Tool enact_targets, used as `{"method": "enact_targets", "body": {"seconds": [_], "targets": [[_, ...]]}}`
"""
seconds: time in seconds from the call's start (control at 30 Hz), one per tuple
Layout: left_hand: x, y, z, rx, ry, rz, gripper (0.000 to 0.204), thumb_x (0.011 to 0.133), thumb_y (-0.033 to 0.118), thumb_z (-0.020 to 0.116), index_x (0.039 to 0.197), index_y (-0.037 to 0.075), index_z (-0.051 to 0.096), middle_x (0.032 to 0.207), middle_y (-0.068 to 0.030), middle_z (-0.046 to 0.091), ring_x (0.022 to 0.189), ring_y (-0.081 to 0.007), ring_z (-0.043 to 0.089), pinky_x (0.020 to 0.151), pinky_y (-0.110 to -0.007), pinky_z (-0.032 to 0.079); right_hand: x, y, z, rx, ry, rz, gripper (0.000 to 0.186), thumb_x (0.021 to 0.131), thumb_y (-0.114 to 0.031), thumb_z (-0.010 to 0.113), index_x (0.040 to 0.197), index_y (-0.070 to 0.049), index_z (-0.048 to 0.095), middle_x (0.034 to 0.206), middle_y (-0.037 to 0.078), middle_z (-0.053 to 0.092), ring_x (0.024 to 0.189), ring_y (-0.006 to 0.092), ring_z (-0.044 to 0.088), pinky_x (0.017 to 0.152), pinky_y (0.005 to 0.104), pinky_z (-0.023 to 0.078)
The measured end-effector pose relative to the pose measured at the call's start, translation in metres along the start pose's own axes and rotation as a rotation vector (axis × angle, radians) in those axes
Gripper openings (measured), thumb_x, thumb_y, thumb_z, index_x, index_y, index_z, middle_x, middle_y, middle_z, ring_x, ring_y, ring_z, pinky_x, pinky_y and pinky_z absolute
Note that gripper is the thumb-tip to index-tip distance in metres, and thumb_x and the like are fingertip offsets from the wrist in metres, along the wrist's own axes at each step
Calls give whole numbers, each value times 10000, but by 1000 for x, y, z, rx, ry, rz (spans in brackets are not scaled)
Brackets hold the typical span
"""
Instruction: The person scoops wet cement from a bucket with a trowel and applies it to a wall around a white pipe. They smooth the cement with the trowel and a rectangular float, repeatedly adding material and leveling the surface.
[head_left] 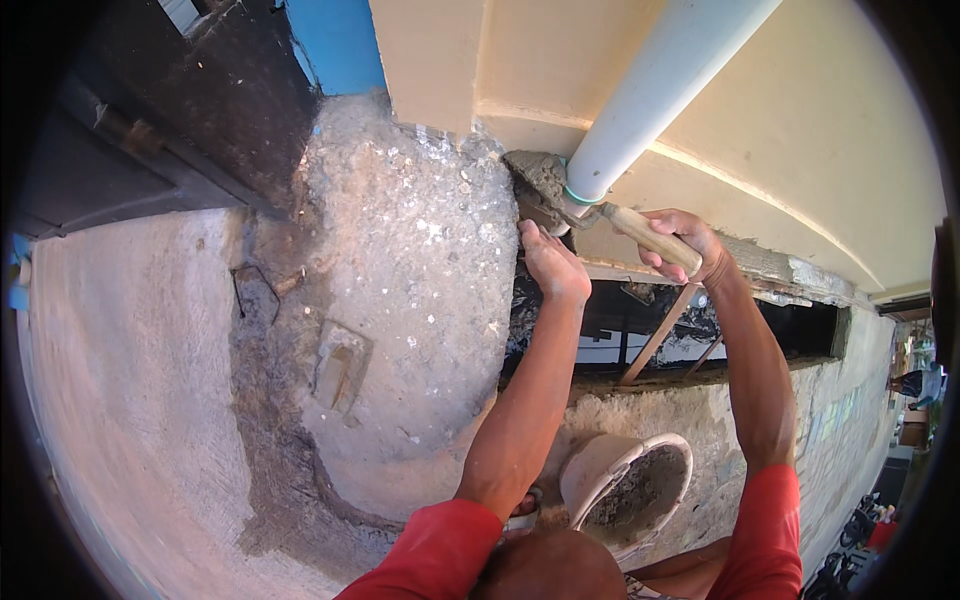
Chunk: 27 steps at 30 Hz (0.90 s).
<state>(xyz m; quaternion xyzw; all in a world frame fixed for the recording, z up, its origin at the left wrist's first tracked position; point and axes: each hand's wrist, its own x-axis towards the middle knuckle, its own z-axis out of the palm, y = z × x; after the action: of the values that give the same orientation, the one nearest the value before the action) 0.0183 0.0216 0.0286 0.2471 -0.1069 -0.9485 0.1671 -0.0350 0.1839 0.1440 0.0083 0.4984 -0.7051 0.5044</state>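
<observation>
Held the trowel (pixel 622 222) by its wooden handle (pixel 650 240) in the wrapped right hand (pixel 694 242), beside the white pipe (pixel 665 100). Rested the left hand (pixel 552 262) half-curled near soft-looking mortar (pixel 538 174); couldn't tell its grasp. Judged the tool stiff, probably front-heavy, best gripped mid-handle.

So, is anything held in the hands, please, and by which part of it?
The right hand holds a trowel by its wooden handle. The left hand is near the pipe; whether it grips anything cannot be told.
</observation>
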Motion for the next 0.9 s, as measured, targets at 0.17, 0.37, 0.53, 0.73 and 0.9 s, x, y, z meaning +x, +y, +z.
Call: {"method": "enact_targets", "body": {"seconds": [0.17, 0.37, 0.53, 0.73, 0.9], "targets": [[-2, 7, 24, -88, 141, -23, 672, 1034, 390, 360, 1518, 1, 104, 1591, -129, 123, 1463, -199, 119, 1206, -324, 73, 9, 9, -13, 59, -77, -19, 577, 926, -265, 517, 1294, 161, 390, 645, 159, 567, 329, 163, 511, 271, 226, 436], [-8, 17, 40, -119, 176, -36, 629, 1044, 417, 329, 1503, -1, 228, 1565, -122, 265, 1435, -191, 240, 1194, -330, 128, 10, 11, -18, 115, -153, -4, 591, 924, -260, 509, 1310, 167, 372, 640, 172, 558, 337, 179, 530, 256, 244, 432], [-3, 19, 39, -147, 189, -61, 639, 1052, 448, 296, 1511, 7, 229, 1573, -122, 265, 1435, -192, 246, 1194, -340, 128, 11, 7, -17, 112, -134, -27, 597, 921, -249, 514, 1323, 164, 357, 646, 187, 552, 341, 201, 538, 255, 256, 438], [2, 16, 31, -137, 33, -62, 775, 1024, 516, 291, 1536, 40, -43, 1623, -105, -44, 1493, -199, -31, 1218, -339, 5, 8, 4, -6, 106, -151, -43, 598, 912, -234, 530, 1319, 170, 359, 635, 182, 547, 331, 196, 524, 253, 252, 434], [3, 19, 40, -133, 149, -59, 704, 1051, 483, 259, 1550, 17, 85, 1631, -113, 101, 1497, -192, 104, 1214, -325, 50, -17, -11, 11, -50, -113, -127, 605, 893, -229, 564, 1307, 176, 389, 650, 181, 565, 342, 182, 526, 264, 250, 429]]}}
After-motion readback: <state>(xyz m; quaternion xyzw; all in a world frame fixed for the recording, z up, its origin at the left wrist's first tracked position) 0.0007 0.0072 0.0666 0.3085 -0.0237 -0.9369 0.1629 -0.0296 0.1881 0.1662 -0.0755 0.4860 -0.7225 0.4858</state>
